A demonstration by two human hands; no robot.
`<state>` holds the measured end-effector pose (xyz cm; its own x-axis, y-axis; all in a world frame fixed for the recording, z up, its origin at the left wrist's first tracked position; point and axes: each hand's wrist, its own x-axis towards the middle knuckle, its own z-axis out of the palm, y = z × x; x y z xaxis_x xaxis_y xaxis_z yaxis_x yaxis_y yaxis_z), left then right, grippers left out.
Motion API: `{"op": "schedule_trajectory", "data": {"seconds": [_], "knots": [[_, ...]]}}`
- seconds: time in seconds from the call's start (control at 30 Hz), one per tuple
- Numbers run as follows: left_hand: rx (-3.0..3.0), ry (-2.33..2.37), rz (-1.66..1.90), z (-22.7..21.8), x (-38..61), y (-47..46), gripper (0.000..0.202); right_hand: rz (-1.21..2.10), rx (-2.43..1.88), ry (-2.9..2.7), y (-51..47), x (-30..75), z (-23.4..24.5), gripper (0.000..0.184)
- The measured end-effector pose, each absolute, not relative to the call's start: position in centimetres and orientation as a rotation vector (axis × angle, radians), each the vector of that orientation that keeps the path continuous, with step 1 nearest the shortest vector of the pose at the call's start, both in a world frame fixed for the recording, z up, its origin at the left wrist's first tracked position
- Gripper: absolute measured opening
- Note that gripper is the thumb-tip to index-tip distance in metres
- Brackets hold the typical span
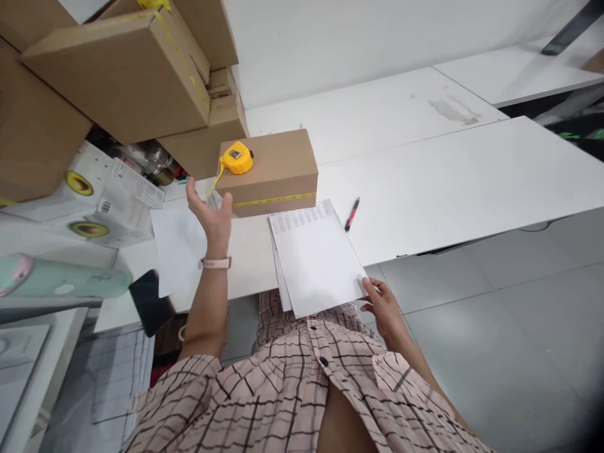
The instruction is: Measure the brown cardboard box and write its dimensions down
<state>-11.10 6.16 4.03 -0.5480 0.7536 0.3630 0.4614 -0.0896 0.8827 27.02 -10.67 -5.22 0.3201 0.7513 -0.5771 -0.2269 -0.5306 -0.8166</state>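
Observation:
My left hand (211,217) is raised at the left end of a closed cardboard box (278,154), thumb and fingers spread, holding nothing I can see. On top of the box sits a yellow tape measure (238,158); its blade runs down past the hand, and a yellow measuring strip (276,200) lies along the front face. Between thumb and fingers, my right hand (383,306) grips the near right corner of a paper sheet (318,261), which has printed rows at its far end. More paper shows beneath it, and the stack overhangs the table edge.
A red and black pen (352,214) lies right of the paper on the white table (425,170). Large cardboard boxes (127,75) are stacked at left, above white avocado-print boxes (108,201). A green bottle (70,277), a dark phone (151,302) and another sheet (177,248) are nearby.

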Motion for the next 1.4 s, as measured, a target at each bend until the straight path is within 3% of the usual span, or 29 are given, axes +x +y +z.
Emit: {"op": "schedule_trajectory", "data": {"seconds": [0.17, 0.4, 0.6, 0.8, 1.13, 1.4], "knots": [[0.723, 1.804, 1.785, 0.2, -8.3, 4.0, 0.058, 1.359, -1.599, -0.501, -11.2, 25.1, -4.7, 0.048], [0.892, 1.876, 1.413, -4.9, -2.4, -11.9, 0.038, 1.160, -1.825, -0.820, -11.3, 25.9, -4.2, 0.059], [0.690, 1.739, 0.947, -4.4, -2.4, -16.4, 0.052, 1.034, -1.911, -0.984, -11.0, 26.8, -4.1, 0.052], [0.497, 1.499, 0.996, -4.2, -0.5, -14.3, 0.055, 1.364, -1.603, -0.629, -10.4, 25.4, -3.8, 0.057], [0.460, 1.491, 1.039, -3.7, -0.7, -14.5, 0.045, 1.351, -1.568, -0.536, -10.2, 24.3, -3.9, 0.058], [0.460, 1.487, 1.013, -3.8, -0.6, -14.2, 0.052, 1.362, -1.644, -0.702, -10.1, 24.3, -4.0, 0.054]]}}
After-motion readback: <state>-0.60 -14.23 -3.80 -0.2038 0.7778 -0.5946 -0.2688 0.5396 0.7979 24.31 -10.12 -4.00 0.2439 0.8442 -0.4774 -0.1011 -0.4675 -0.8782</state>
